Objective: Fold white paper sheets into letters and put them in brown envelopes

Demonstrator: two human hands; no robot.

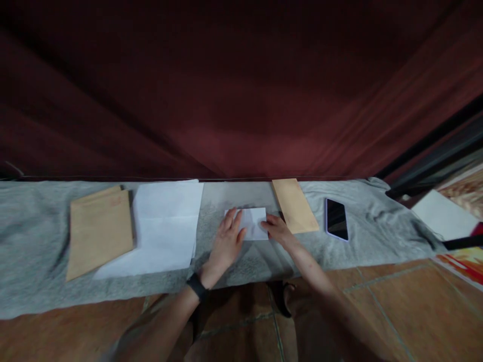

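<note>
A small folded sheet of white paper [254, 223] lies on the grey cloth in front of me. My left hand [228, 236], with a dark band on its wrist, rests on the paper's left part with its fingers spread. At the right edge, my right hand [277, 229] pinches the paper, its thumb on top and some fingertips hidden. Just beyond that hand lies a tan envelope [296, 203], set at a slant. Larger white sheets [166, 226] are stacked to the left of my left hand.
Brown envelopes [100, 231] overlap the white sheets at the far left. A phone [336, 219] with a pale purple edge lies at the right. The grey cloth [302, 259] covers a long, narrow surface. A dark red curtain [241, 100] hangs behind it, and floor tiles [415, 306] show below.
</note>
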